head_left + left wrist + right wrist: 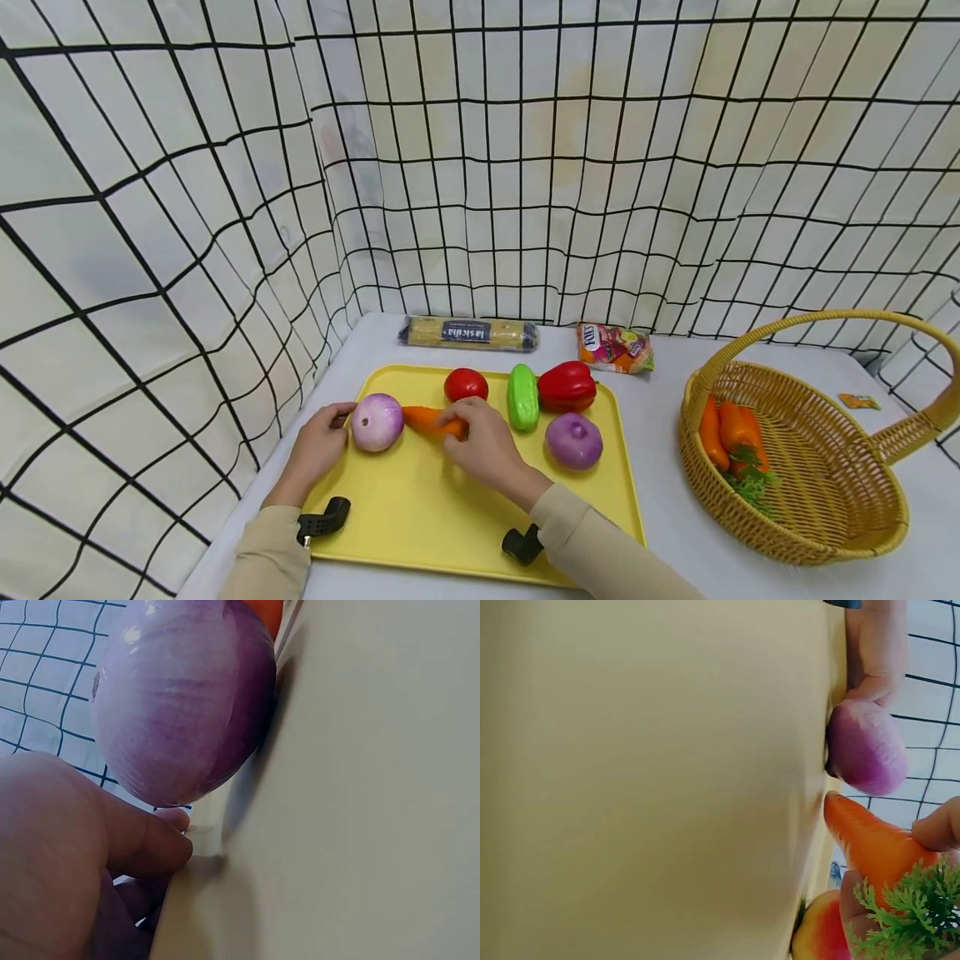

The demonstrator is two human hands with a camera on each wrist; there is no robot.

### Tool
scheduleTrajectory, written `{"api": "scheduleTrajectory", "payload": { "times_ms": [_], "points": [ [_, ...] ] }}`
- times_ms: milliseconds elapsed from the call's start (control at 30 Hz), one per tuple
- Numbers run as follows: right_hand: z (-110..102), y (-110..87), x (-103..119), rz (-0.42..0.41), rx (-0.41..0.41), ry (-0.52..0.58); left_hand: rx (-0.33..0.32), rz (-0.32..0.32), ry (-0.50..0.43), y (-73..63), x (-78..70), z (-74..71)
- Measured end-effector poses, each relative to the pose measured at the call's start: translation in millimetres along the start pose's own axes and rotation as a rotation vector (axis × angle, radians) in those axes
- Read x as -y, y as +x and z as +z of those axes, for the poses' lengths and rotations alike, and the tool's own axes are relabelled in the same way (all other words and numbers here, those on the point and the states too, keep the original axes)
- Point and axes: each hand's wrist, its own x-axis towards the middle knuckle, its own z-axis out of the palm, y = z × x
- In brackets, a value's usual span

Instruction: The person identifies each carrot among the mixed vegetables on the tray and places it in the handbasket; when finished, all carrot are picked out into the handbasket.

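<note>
while the carrot (427,421) is pinched near its leafy end by the right hand (483,446), mid-tray (420,517), its tip nearly touches the red onion (377,422) by the tray's left edge. left hand (318,450): thumb beside onion, grasp not discernible. risk: onion could be nudged and rolled off.

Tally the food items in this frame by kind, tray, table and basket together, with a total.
Onions: 2, one touched by the left hand, one on the tray
Carrots: 3, one under the right hand, two in the basket
Tomato: 1
Cucumber: 1
Red pepper: 1
Pasta pack: 1
Snack bag: 1
Total: 10
</note>
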Motion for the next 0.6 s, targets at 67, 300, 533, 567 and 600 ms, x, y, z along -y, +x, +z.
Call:
{"api": "scheduleTrajectory", "payload": {
  "times_ms": [67,300,533,567,600],
  "points": [
    [-3.7,-4.8,-1.5,-0.015,-0.028,0.022,0.000,0.001,0.000,0.1,-0.2,-0.2],
    [-18.8,-21.6,-6.0,-0.023,-0.086,0.120,0.003,-0.001,-0.001,-0.4,-2.5,-0.3],
    [-35.0,-36.3,-6.3,0.003,-0.111,0.200,0.004,-0.002,-0.005,-1.1,-2.3,-0.5],
    [-37.1,-38.3,-5.9,0.012,-0.117,0.208,0.001,0.005,-0.001,-1.0,-2.5,-0.6],
    [-39.2,-40.2,-5.5,0.026,-0.122,0.214,0.000,0.010,0.004,-0.9,-2.6,-0.8]
  ]
}}
